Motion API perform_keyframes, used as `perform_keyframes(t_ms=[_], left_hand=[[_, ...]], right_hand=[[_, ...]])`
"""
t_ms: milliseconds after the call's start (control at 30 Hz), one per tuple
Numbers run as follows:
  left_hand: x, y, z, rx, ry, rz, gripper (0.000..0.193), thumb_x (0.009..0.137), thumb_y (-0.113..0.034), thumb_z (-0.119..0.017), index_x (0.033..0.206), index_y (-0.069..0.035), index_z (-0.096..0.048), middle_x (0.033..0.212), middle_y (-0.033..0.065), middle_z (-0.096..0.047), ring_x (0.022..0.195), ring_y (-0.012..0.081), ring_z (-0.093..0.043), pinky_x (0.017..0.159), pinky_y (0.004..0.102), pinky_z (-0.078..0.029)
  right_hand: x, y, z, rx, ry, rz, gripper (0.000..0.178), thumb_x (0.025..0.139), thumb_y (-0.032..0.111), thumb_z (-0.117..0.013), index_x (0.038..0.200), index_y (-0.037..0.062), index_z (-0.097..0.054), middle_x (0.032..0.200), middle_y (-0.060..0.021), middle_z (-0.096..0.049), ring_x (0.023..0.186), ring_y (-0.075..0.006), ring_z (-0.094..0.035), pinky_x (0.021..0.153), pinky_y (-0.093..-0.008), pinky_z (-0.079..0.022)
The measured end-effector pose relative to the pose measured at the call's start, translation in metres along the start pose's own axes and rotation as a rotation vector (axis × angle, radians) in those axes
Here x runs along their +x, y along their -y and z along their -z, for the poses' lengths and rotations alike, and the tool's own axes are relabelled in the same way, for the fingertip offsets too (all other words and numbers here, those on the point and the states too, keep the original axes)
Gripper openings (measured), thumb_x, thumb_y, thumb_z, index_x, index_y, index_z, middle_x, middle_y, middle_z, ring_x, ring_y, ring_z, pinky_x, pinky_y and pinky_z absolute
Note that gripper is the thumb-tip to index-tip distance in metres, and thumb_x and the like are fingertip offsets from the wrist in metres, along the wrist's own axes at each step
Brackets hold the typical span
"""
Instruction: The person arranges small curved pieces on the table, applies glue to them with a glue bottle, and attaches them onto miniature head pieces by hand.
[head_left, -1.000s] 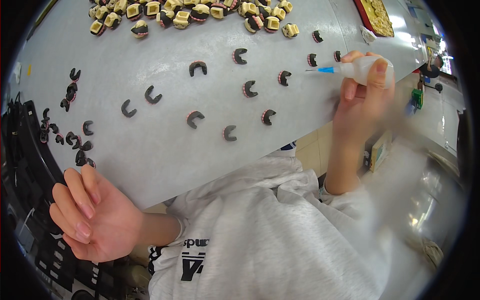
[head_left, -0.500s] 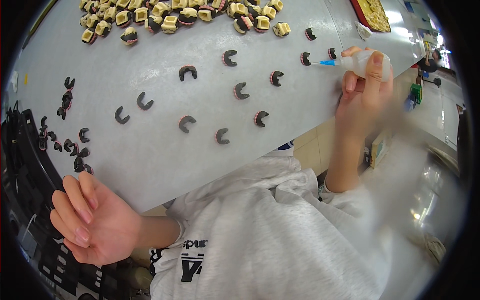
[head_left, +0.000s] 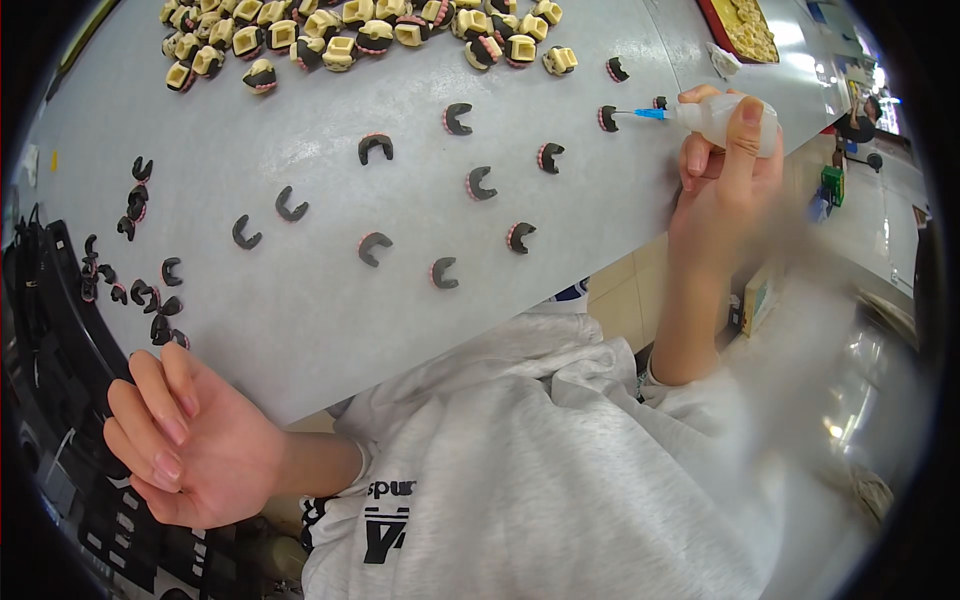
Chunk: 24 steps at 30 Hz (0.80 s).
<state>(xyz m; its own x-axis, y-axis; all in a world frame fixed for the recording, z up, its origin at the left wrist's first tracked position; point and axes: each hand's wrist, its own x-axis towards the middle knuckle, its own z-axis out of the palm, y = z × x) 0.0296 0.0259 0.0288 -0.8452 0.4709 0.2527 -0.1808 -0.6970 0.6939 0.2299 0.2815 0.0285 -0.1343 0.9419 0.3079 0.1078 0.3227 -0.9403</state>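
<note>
Bottle (head_left: 716, 120) | long axis sideways, needle (head_left: 648, 114) leftward at black arch (head_left: 606, 119) | right hand (head_left: 735, 180) pinching bottle | left hand (head_left: 200, 440) loosely curled

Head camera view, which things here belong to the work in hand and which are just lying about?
In use:
squeeze bottle with blue-based needle, in the right hand
dark curved piece at the needle's end
probably the other dark curved pieces
perhaps the heaped cream-and-black pieces, also pink-edged

Seemingly just lying about:
crumpled white scrap
green object at far right
</note>
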Motion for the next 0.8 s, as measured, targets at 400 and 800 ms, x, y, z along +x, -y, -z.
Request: perform_keyframes(t_ms=[400,800], left_hand=[[0.000,-0.001,-0.001,-0.006,0.032,-0.012,0.027,0.083,-0.019,-0.057,0.063,-0.016,-0.038,0.070,-0.0041,-0.044,0.070,0.0104,-0.039,0.065,0.0250,-0.028],[0.000,0.002,-0.005,0.007,0.033,-0.014,0.026,0.085,-0.019,-0.053,0.064,-0.016,-0.038,0.070,-0.0043,-0.044,0.071,0.0099,-0.038,0.065,0.0250,-0.028]], right_hand=[[0.023,-0.001,0.005,0.030,-0.027,0.020,0.030,0.095,0.032,-0.052,0.092,0.0016,-0.049,0.088,-0.0147,-0.064,0.051,-0.0059,-0.039,0.044,-0.0192,-0.030],[0.026,-0.002,0.001,0.033,-0.004,-0.009,0.028,0.094,0.030,-0.054,0.091,0.0026,-0.048,0.087,-0.0137,-0.064,0.050,-0.0055,-0.039,0.044,-0.0189,-0.031]])
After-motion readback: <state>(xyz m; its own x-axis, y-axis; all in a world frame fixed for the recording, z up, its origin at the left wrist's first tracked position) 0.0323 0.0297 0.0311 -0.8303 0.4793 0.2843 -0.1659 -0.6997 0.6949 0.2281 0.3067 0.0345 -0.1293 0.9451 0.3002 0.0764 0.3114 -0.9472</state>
